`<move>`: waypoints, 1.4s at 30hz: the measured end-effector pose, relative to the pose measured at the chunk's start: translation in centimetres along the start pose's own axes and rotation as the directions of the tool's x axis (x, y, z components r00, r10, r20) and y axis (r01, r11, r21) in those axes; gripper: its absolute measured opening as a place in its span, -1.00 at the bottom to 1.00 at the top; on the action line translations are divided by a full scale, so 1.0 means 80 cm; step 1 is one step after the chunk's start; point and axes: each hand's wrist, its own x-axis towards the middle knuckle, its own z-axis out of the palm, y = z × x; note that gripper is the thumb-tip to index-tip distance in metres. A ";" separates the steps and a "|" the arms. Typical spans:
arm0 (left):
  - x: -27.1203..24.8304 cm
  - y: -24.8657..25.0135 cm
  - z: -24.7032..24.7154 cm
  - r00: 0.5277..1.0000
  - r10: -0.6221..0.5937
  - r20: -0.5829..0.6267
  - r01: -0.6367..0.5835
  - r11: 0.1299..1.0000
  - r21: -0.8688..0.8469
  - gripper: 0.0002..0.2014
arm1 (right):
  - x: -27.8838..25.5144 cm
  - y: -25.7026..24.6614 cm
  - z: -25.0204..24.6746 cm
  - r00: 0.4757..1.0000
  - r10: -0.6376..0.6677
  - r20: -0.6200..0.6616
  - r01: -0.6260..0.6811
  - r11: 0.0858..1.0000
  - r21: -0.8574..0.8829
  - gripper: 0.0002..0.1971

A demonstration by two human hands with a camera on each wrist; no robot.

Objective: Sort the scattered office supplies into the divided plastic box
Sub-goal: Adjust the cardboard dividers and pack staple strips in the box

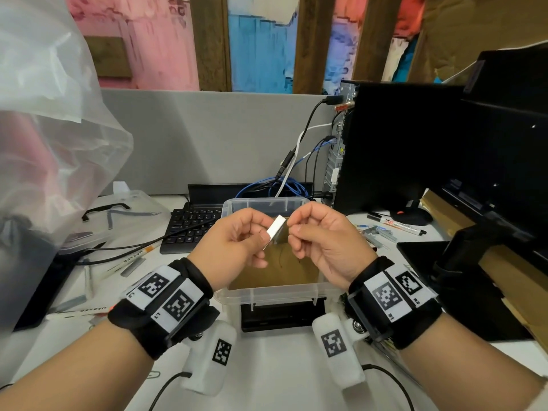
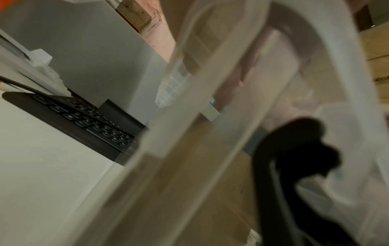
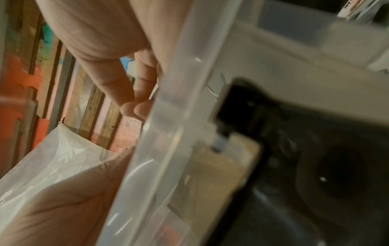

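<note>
Both hands hover over the clear plastic box [image 1: 275, 294], which has a brown cardboard floor and stands at the middle of the desk. Between them is a short silver strip of staples [image 1: 275, 231]. My left hand [image 1: 237, 241] pinches its lower end with thumb and forefinger. My right hand [image 1: 317, 238] pinches its upper end with curled fingers. In the right wrist view the right hand [image 3: 134, 106] shows fingertips pressed together beside the box wall [image 3: 168, 133]. The left wrist view shows only the blurred box wall [image 2: 189, 133]; the left hand is hidden there.
A black keyboard [image 1: 192, 229] lies behind the box on the left and a computer tower [image 1: 400, 143] stands at the right. More staple strips [image 1: 381, 232] and a marker [image 1: 406, 228] lie right of the box. A marker [image 1: 130, 259], staple strips [image 1: 132, 267] and a paperclip [image 1: 152, 375] lie left.
</note>
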 end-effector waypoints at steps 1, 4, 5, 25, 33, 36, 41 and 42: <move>0.000 0.001 0.000 1.000 -0.002 -0.006 0.002 1.000 -0.019 -0.84 | -0.001 -0.002 0.001 1.000 -0.009 -0.001 0.009 1.000 0.005 -0.85; -0.001 0.002 -0.005 1.000 0.003 -0.026 -0.006 0.994 -0.112 -0.85 | -0.007 -0.022 -0.003 0.996 -0.091 0.009 0.091 0.984 -0.154 -0.94; -0.002 0.004 -0.008 0.999 0.008 -0.037 -0.013 0.990 -0.144 -0.85 | -0.009 -0.034 -0.007 0.993 -0.119 0.028 0.122 0.949 -0.290 -0.95; 0.070 -0.038 -0.068 0.965 0.244 -0.092 -0.156 0.823 0.546 -0.83 | 0.146 -0.015 0.010 0.654 0.756 -0.004 -0.111 0.091 -0.990 -0.69; 0.053 -0.048 -0.069 0.969 0.244 -0.032 -0.181 0.796 0.577 -0.79 | 0.144 0.006 0.006 0.438 0.895 -0.083 0.020 -0.102 -0.995 -0.60; 0.050 -0.045 -0.070 0.970 0.244 0.022 -0.211 0.789 0.577 -0.78 | 0.149 0.010 0.007 0.383 0.918 -0.108 -0.048 -0.097 -0.994 -0.61; 0.047 -0.042 -0.069 0.976 0.210 0.058 -0.206 0.798 0.566 -0.76 | 0.152 0.020 0.007 0.397 0.913 -0.099 -0.210 -0.014 -0.978 -0.67; 0.047 -0.043 -0.069 0.977 0.205 0.057 -0.201 0.799 0.567 -0.76 | 0.151 0.024 0.011 0.410 0.905 -0.112 -0.254 -0.004 -0.967 -0.69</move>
